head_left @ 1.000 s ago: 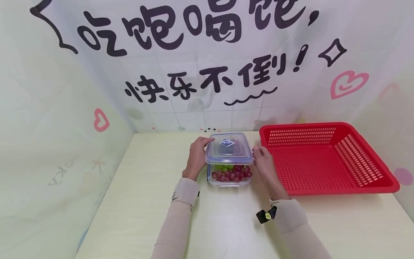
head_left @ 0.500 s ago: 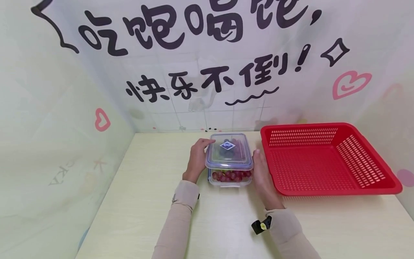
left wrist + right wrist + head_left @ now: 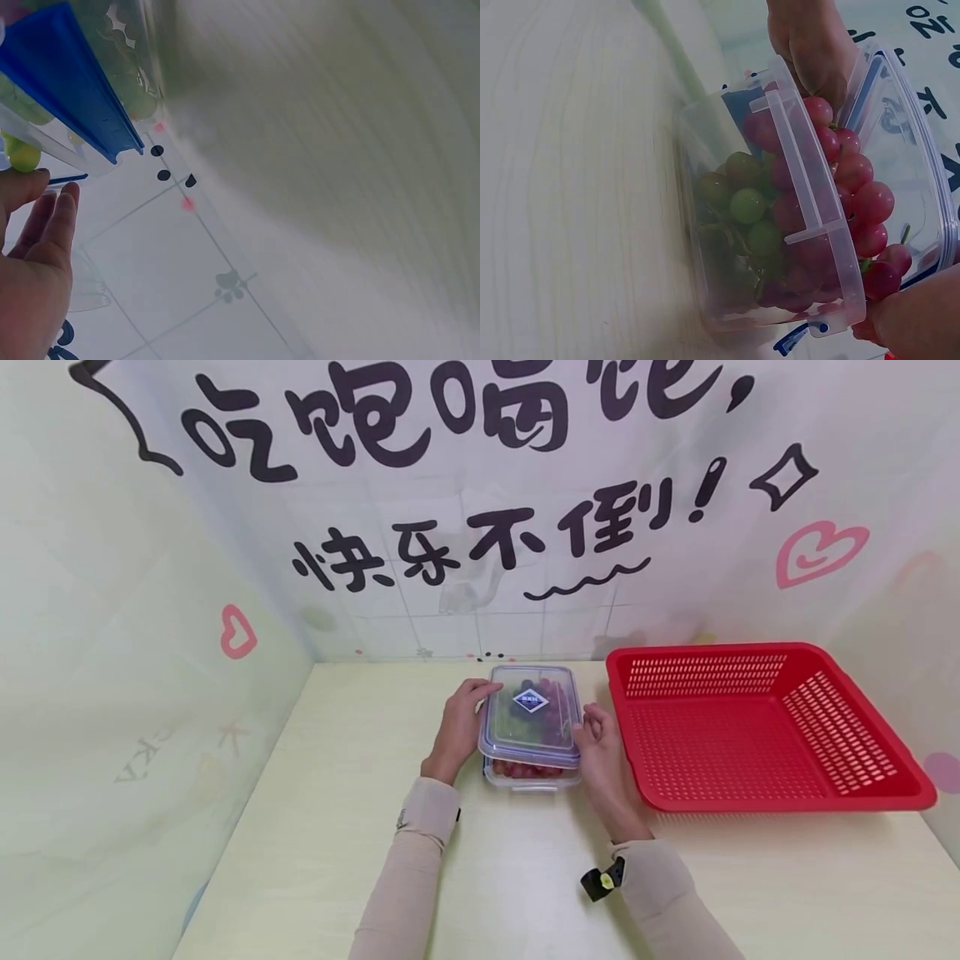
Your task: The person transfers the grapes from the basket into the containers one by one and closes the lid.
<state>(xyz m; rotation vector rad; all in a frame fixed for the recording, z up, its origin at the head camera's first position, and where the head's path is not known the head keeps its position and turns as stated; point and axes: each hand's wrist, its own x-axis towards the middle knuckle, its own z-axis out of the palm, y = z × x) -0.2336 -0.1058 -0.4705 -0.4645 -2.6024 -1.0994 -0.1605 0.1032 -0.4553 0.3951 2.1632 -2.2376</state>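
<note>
A clear lid [image 3: 532,739] with a blue seal and a diamond-shaped label lies tilted over a clear food container [image 3: 534,784], its front edge raised above the rim. Red grapes [image 3: 870,202] bulge above the container's front rim, and green grapes [image 3: 746,206] show through its wall. At the lid's left edge, my left hand [image 3: 455,727] pinches it between thumb and fingers. My right hand [image 3: 602,764] holds the opposite edge near the front, fingers bent. A blue side clip [image 3: 71,79] hangs unfastened on the container's left side.
A large red plastic basket [image 3: 735,752] stands on the table close to the right of my right hand. Behind the pale wooden table [image 3: 360,760] is a wall covering [image 3: 420,635] with black lettering.
The lid has come down and forward over the grapes, narrowing the front gap. My right hand's fingers straightened along the side, then bent back onto the lid's edge. My left hand barely moved.
</note>
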